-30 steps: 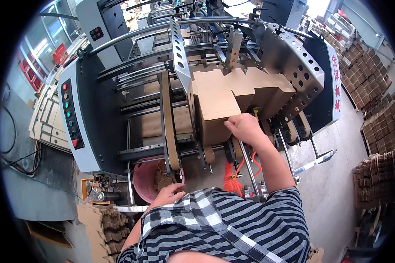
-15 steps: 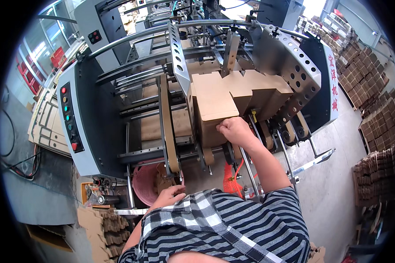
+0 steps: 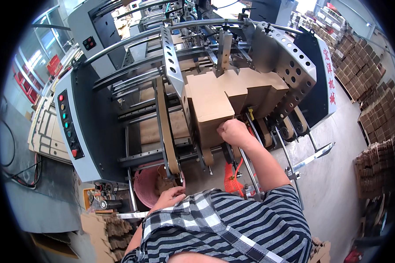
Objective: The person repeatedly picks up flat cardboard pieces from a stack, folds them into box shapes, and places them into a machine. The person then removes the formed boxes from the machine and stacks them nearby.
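A thick stack of folded brown cardboard blanks [image 3: 213,103] stands in the machine's outfeed, between two perforated metal side plates. My right hand [image 3: 235,133] is closed in a fist against the lower right front edge of that stack. Its fingertips are turned toward the cardboard, so what they grip, if anything, is hidden. Close to my body, my left hand [image 3: 173,195] hangs low with its fingers loosely extended and nothing in them. It is beside the rim of a pink basket [image 3: 144,186] that has cardboard scraps inside.
A control panel with lit buttons [image 3: 67,127] is on the machine's left housing. Metal rods [image 3: 250,171] and belts [image 3: 164,127] stick out toward me. Stacked cardboard [image 3: 360,65] lines the right side; more blanks [image 3: 105,234] lie at lower left. An orange coiled hose [image 3: 231,177] hangs below.
The view has shifted slightly, so the machine appears a little further left. Both hands keep nearly the same place and pose.
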Action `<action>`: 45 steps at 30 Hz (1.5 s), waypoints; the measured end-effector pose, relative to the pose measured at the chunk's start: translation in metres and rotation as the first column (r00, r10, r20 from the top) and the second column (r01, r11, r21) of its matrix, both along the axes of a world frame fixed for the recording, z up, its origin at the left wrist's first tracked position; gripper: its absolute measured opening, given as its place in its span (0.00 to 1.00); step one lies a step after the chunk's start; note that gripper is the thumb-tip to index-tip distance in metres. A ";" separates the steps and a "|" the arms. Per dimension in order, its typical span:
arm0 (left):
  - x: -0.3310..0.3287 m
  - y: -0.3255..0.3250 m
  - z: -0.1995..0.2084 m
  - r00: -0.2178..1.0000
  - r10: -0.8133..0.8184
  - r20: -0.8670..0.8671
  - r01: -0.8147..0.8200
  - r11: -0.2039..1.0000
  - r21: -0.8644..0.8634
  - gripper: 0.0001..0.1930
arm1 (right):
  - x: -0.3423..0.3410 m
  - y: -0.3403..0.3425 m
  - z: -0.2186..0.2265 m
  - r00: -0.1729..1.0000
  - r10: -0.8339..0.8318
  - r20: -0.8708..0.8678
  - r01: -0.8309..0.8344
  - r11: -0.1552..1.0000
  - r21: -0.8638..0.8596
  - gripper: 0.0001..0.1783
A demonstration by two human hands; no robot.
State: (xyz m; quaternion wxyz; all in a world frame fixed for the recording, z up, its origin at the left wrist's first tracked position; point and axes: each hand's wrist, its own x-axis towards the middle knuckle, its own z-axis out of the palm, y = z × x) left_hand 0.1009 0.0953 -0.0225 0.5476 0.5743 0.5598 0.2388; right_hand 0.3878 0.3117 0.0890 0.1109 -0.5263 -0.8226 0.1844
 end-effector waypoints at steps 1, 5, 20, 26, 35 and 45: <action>-0.001 -0.001 -0.002 1.000 0.010 0.020 -0.010 1.000 -0.005 0.21 | 0.002 -0.001 -0.001 1.000 0.024 -0.010 -0.025 1.000 -0.003 0.13; -0.001 -0.007 -0.002 0.998 0.035 0.058 -0.033 0.999 -0.037 0.20 | 0.003 -0.007 0.018 0.999 0.053 0.011 -0.052 0.998 -0.038 0.11; 0.006 0.004 0.004 0.994 0.008 0.112 0.003 0.995 -0.097 0.19 | 0.068 0.072 0.012 0.977 -0.175 0.126 0.165 0.983 0.081 0.10; 0.006 0.004 0.008 0.998 0.010 0.057 -0.003 0.992 -0.125 0.19 | 0.064 0.090 -0.002 0.980 -0.179 0.088 0.172 0.982 0.078 0.11; 0.007 0.001 0.001 0.998 0.021 0.059 -0.015 0.995 -0.098 0.18 | 0.173 0.112 -0.017 0.796 -0.524 0.304 0.513 0.850 0.121 0.13; 0.007 0.011 -0.002 1.000 -0.029 0.009 0.030 0.993 -0.112 0.19 | 0.185 0.118 -0.009 0.849 -0.425 0.315 0.411 0.905 0.113 0.12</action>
